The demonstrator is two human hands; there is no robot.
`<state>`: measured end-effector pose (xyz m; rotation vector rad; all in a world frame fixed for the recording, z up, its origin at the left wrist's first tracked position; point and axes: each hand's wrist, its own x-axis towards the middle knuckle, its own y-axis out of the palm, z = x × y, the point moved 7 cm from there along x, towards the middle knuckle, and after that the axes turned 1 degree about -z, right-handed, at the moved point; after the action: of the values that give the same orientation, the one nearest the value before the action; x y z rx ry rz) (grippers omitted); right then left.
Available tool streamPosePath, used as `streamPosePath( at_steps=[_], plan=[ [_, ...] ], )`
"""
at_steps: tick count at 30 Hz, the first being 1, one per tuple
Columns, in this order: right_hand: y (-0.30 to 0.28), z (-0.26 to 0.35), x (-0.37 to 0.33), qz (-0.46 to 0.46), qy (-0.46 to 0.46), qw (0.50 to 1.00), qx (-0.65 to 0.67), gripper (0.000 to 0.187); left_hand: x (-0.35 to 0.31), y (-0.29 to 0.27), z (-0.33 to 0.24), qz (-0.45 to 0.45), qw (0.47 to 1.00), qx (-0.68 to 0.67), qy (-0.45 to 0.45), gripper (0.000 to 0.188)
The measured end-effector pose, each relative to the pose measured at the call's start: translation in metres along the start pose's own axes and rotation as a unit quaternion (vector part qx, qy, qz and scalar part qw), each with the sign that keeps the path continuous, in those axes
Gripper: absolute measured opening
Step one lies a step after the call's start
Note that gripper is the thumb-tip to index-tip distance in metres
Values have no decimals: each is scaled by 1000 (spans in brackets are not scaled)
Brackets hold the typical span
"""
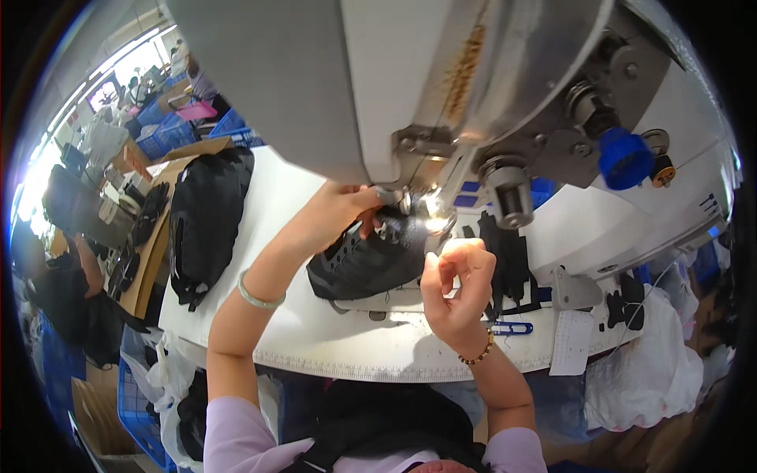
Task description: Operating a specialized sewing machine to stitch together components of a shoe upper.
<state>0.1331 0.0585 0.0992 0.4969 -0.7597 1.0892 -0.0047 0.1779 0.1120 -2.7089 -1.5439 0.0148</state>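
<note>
A black shoe upper (pixel 371 264) with a row of eyelet holes lies on the white sewing machine bed, its far end at the lit needle area (pixel 434 209). My left hand (pixel 351 209), a pale bangle on its wrist, grips the far left edge of the upper close to the needle; some fingertips are hidden by the machine head. My right hand (pixel 461 292) is raised just right of the upper, fingers curled and thumb pinched in. Whether anything thin is between those fingers does not show. Blue thread snips (pixel 511 328) lie beside the right wrist.
The grey sewing machine head (pixel 276 71) with a blue knob (pixel 625 158) overhangs the work. Black pieces (pixel 209 225) are heaped on the left of the table, and black straps (pixel 505 260) lie right. A white plastic bag (pixel 650 359) and blue crate (pixel 138 402) flank the table.
</note>
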Motion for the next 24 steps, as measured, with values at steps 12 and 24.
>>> streamPosePath(
  at_steps=[12,24],
  plan=[
    [128,0,1,501,164,848,59,45,-101,-60,-14,142,936,318,-42,19],
    [149,44,-1,363,-136,921,-38,15,-145,-90,2,-81,972,209,63,31]
  ],
)
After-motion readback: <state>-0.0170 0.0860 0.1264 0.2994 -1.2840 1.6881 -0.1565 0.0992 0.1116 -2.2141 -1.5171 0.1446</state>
